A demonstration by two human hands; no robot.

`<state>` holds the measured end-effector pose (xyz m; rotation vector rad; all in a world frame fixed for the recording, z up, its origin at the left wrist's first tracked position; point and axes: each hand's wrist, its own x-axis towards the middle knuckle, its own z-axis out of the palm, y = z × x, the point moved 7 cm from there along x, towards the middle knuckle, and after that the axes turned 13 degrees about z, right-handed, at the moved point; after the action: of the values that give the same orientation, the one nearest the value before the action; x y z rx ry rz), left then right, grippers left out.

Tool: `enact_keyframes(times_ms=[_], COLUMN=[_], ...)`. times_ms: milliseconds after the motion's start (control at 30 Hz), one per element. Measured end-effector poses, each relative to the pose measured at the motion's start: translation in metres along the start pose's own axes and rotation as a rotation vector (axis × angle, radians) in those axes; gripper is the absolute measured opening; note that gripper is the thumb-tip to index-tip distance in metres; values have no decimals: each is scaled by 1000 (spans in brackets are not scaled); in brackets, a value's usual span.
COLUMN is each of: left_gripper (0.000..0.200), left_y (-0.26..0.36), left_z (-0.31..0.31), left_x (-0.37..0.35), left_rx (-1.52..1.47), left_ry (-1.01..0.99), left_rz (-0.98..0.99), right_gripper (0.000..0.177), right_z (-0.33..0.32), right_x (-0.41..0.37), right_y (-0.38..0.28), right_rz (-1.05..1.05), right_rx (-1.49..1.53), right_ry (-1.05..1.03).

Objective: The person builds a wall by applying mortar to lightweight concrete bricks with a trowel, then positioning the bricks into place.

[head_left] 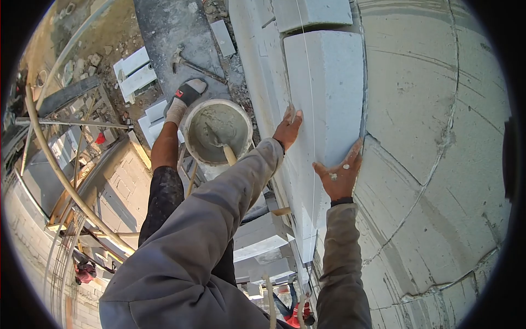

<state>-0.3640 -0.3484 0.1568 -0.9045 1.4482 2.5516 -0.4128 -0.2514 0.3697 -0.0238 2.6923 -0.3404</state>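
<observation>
- In the lower centre, loose grey cloth sleeves [213,192] reach forward, the arms apart so that both hands meet the work.
- Right of centre, the right hand [341,178] lies on the long pale block [329,82], thumb spread wide from the fingers, which reach its right edge, seemingly to steady it. Pale smears dot the skin.
- Near the centre, the left hand [287,130] is at the block's left side, fingertips slightly apart; how firmly they press, one cannot tell.
- The block runs down the frame, matt, smooth-faced and straight-edged. A thin string [309,71] passes along it, probably as a straight guide.
- Left of centre, a round bucket [250,129] of wet, lumpy grey mix stands within easy reach; a trowel [229,156] leans in it, handle outward, likely for quick picking up.
- At upper left, a foot in a dark slipper [186,94] is beside the bucket, near a hammer [203,69] on a rough grey board [170,27].
- At the bottom, farther off, is a person in red [296,318].
</observation>
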Motion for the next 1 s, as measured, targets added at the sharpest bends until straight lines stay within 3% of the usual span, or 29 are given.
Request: enact_keyframes(times_ms=[233,600,700,1000], left_gripper=[78,78,78,75], left_y=[1,13,1,2], left_z=[-1,3,-2,-1], left_x=[8,10,15,14], left_rx=[99,-140,-23,-89], left_ry=[2,64,44,106], left_rz=[-14,-44,-48,-41], right_gripper=[119,118,117,116], right_z=[5,10,12,11], right_x=[8,13,15,14], right_y=[-2,-4,-2,-5], right_rz=[15,21,-4,16], right_rx=[-60,-103,-108,-159], right_ry=[26,-8,-9,-8])
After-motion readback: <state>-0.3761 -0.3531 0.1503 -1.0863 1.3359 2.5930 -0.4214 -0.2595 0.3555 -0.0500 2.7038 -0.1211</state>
